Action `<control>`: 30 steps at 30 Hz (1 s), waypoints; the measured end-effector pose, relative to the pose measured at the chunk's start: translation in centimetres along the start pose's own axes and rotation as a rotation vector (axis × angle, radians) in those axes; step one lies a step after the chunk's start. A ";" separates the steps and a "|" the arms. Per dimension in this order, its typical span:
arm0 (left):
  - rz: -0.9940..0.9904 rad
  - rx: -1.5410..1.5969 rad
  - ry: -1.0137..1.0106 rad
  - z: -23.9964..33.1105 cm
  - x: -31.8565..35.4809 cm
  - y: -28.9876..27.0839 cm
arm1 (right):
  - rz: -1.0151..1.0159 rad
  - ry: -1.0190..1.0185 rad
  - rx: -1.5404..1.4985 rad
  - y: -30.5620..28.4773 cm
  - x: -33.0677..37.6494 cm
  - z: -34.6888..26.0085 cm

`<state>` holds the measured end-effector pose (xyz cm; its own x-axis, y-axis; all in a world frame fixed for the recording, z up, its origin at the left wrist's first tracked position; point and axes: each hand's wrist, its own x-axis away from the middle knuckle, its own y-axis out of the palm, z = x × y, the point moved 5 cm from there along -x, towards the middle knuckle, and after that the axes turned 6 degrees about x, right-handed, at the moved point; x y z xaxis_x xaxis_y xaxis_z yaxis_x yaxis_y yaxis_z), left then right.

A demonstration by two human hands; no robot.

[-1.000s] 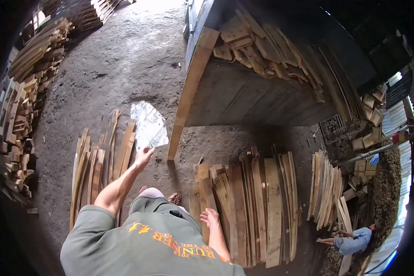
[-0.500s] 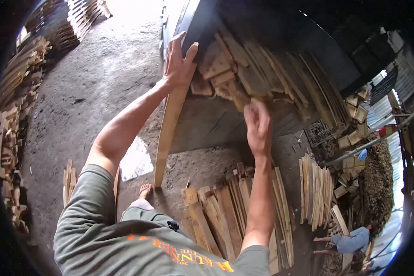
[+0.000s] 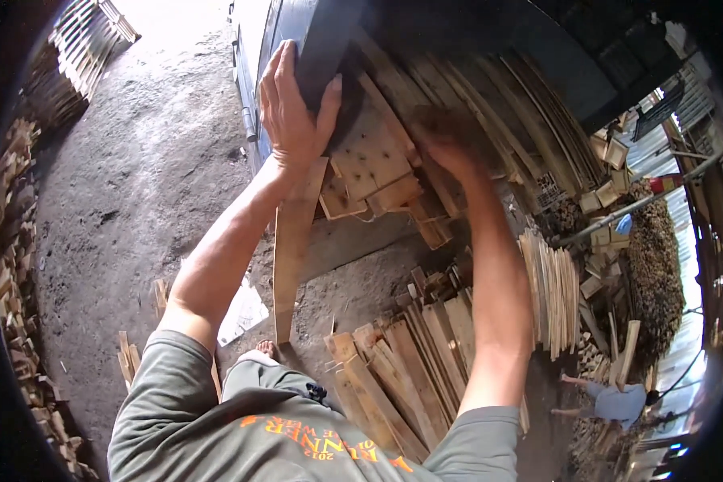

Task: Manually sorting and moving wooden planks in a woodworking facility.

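Observation:
My left hand rests over the edge of a dark panel, fingers stretched out along one side and thumb apart on the other. Below its wrist, a long pale plank slants down to the floor beside my foot. My right hand reaches in among boards lying under the dark panelling. Motion and shadow smear its fingers, so any hold there is hidden. Between my hands lies a short wide board with dark spots, atop other wooden pieces.
Long boards lie stacked at the far right. A row of planks sits on the floor near my body, another bundle to its right. Stacked wood lines the left side. Another person is at the lower right.
My right hand has moved farther away and slightly left, deeper among the boards. My left hand stays at the panel edge. The view has shifted, bringing the spotted board into sight.

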<state>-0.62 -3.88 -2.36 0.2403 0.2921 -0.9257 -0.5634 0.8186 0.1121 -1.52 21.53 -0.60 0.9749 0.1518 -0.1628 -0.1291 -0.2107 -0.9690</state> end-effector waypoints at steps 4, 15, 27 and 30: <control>-0.001 0.021 0.002 0.1 -0.4 -0.1 | -0.032 0.141 -0.156 -2.7 1.5 -1.9; 0.020 0.040 -0.006 0.0 -0.2 -0.2 | 0.261 0.071 0.309 -1.9 5.5 -8.7; 0.015 0.021 0.004 -0.4 0.1 -0.1 | 0.524 0.056 0.189 -11.0 15.4 -9.7; 0.038 0.016 -0.002 0.2 -0.2 -0.5 | 0.514 0.292 -0.126 -14.2 28.9 -7.5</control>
<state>-0.20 -4.25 -2.12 0.2203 0.3238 -0.9201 -0.5593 0.8147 0.1528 29.88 21.64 9.81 0.8050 -0.2676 -0.5296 -0.5920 -0.3020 -0.7472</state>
